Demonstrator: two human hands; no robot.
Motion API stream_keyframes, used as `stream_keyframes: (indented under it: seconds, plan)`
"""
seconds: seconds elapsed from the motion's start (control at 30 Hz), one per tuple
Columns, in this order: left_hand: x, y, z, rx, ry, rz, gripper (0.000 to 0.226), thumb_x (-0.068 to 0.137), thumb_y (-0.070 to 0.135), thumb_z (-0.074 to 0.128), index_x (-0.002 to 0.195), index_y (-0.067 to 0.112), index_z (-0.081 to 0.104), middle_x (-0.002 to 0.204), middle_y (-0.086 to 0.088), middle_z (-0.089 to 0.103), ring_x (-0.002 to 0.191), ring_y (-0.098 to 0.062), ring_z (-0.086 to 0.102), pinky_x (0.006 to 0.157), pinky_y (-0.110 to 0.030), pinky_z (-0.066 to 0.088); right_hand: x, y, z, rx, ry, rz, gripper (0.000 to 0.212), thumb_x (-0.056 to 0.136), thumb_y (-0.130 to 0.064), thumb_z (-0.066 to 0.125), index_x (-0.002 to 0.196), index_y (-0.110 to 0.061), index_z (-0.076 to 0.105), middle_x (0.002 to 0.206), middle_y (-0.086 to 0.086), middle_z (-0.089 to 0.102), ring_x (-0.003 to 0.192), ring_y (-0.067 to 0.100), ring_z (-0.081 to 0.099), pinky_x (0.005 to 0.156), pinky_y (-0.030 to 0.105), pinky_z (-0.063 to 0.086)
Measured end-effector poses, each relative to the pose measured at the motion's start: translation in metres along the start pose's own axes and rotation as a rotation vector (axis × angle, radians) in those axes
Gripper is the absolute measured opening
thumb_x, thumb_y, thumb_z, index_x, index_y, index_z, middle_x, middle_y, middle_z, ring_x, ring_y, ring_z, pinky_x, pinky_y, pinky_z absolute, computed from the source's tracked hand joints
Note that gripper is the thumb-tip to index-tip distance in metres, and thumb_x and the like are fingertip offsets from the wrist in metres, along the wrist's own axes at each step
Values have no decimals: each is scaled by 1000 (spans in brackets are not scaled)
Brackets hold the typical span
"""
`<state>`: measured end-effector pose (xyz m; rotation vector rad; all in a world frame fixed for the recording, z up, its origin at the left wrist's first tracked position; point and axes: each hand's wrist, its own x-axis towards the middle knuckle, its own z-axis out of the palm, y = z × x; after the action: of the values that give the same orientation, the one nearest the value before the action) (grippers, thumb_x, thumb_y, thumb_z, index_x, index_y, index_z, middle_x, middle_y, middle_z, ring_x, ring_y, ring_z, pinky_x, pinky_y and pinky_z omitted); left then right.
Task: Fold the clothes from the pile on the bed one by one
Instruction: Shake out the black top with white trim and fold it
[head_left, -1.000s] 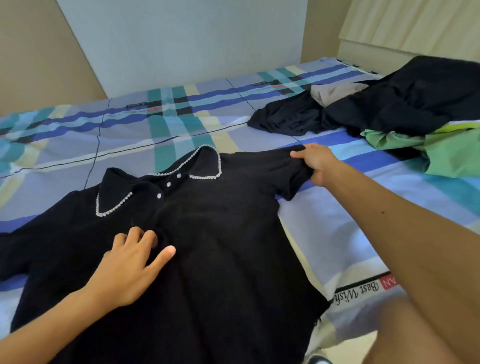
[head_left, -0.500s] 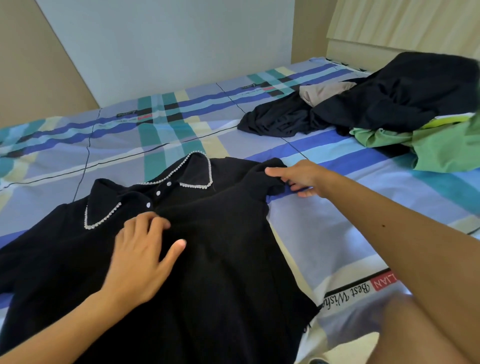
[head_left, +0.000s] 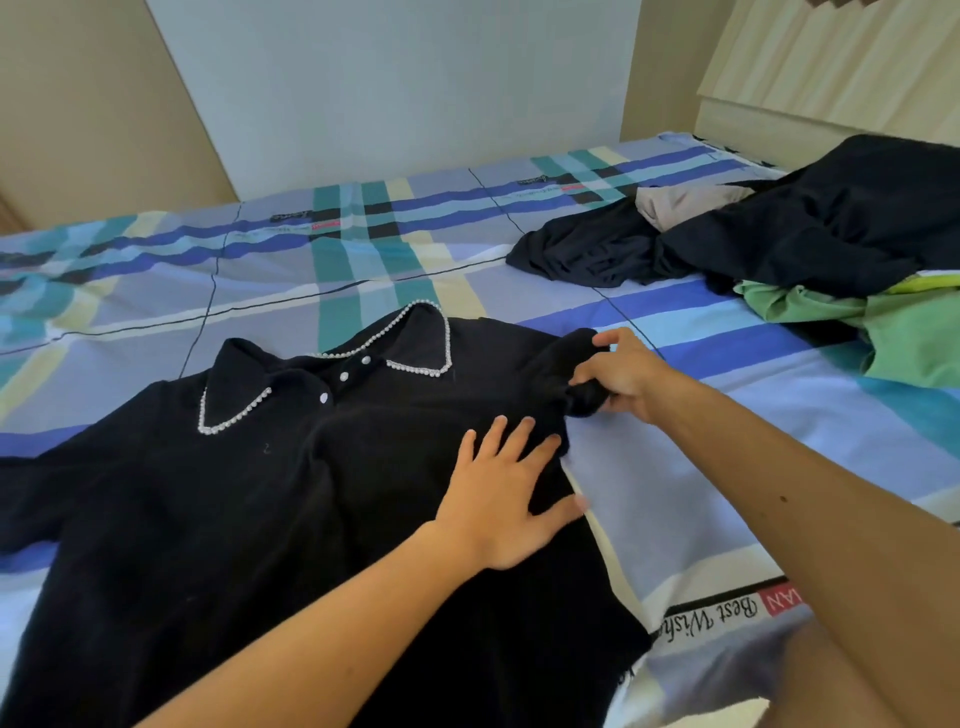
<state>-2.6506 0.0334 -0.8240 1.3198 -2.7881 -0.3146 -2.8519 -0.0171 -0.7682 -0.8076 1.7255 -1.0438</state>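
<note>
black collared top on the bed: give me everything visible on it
The black knit-looking collared top lies front-up, spread flat on the plaid bedsheet. Its pointed collar is edged with white pearl-like beads, and three pale buttons close the placket. The left hand presses flat near its right side seam; the right hand grips the bunched short sleeve. The lower hem runs out of frame.

"Best Wish…" in black script on bed sheet (head_left: 717, 618), cut-off red label beside it
</note>
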Motion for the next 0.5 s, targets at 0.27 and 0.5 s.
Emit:
stream_keyframes:
  seconds: [0.27,0.5]
  plan:
    - [-24,-6,-33,-366,-162,64,66,97,66,36,154,33,32,164,10,20,153,-11,5,125,-43,4,-8,-34,19,-109,131,-328,56,85,7,59,132,-22,55,117,7,51,86,17,55,68,27,49]
    - [-61,-28,-66,-393,-295,110,57,98,61,39,147,30,45,163,8,23,148,-5,20,122,-29,19,-34,-60,74,-40,-370,-632,70,93,-3,63,146,-41,34,143,-3,46,89,15,71,87,31,57]
